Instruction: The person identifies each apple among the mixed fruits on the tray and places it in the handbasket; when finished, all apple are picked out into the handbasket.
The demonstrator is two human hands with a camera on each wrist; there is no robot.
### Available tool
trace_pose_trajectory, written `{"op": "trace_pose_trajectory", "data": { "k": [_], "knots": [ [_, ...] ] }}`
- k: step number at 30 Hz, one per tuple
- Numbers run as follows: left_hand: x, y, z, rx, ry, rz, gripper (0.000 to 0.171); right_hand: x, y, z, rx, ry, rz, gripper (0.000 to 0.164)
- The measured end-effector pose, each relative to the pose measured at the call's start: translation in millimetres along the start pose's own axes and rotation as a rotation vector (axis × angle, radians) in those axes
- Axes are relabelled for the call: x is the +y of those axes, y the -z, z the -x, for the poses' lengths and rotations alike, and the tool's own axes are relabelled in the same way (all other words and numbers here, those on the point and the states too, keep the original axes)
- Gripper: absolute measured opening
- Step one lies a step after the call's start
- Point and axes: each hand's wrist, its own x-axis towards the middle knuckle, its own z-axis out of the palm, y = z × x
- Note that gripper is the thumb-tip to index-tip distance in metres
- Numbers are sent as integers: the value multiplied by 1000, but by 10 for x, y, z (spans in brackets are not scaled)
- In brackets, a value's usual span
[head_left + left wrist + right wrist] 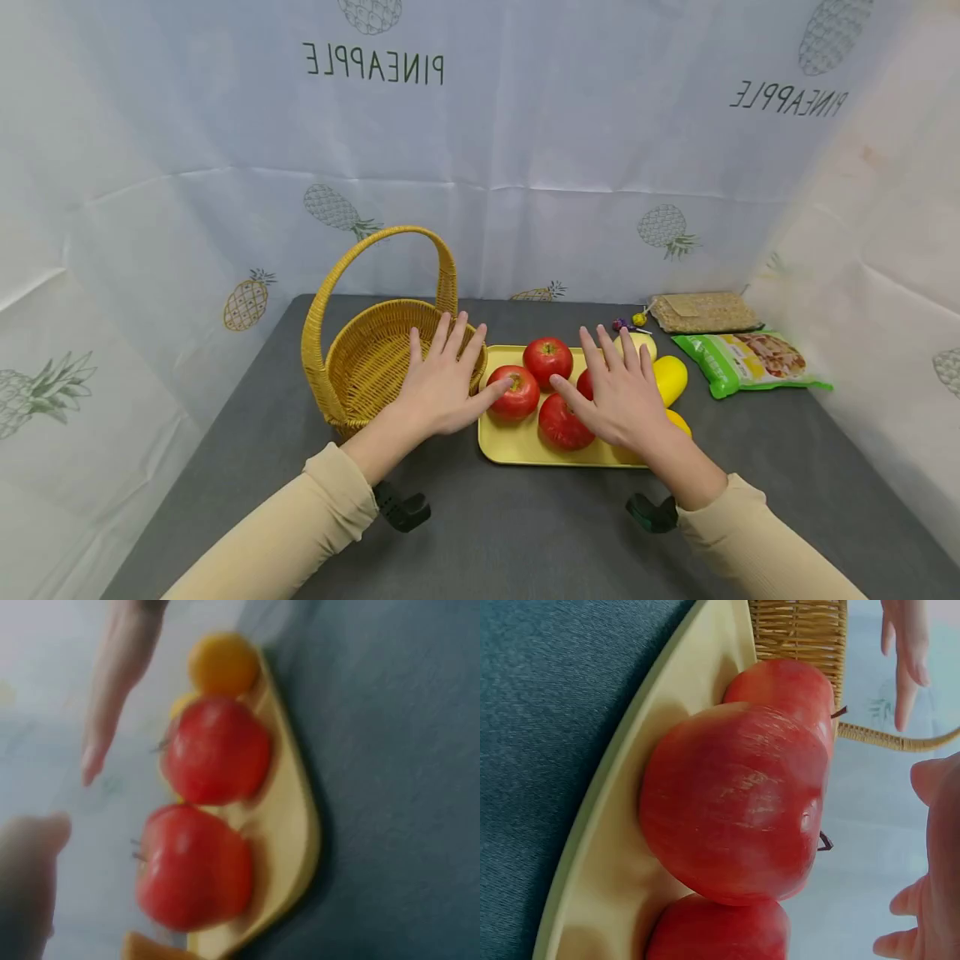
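Note:
Both hands are held out with fingers straight and spread, holding nothing. My left hand (437, 383) overlaps the right rim of a woven basket (375, 358) with a tall arched handle. Its thumb overlaps a red apple (516, 395) in the head view. My right hand (624, 396) is above the right part of a yellow tray (517, 451), partly hiding the fruit there. Several red apples, among them a front apple (735, 802) seen large in the right wrist view, lie on the tray. Yellow fruits (670, 379) and an orange fruit (223, 664) lie at its right end.
Right of the tray lie a green-edged food packet (757, 360) and, behind it, a brown grainy package (705, 313). Small wrapped lollipops (638, 320) are near the tray's back right. Pineapple-print curtains (480, 233) enclose the dark grey table (495, 542) at the back and sides.

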Motion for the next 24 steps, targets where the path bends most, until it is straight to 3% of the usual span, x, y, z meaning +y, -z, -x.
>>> {"op": "trace_pose_trajectory", "data": {
  "k": [5,9,16,20,22,24],
  "knots": [
    [26,3,123,-24,-21,37,97,7,3,80,7,16,-14,97],
    [-21,20,275,2,-25,98,95,3,-13,180,9,54,-69,91],
    [-216,16,608,63,51,283,88,3,-25,347,-26,84,-177,83],
    [-289,22,785,74,59,412,81,21,-12,408,-31,89,-218,80],
    [-316,32,910,113,61,497,73,28,-3,430,-38,92,-242,79],
    [-351,31,1039,205,56,594,62,33,14,435,-48,93,-267,77]
  ]
}}
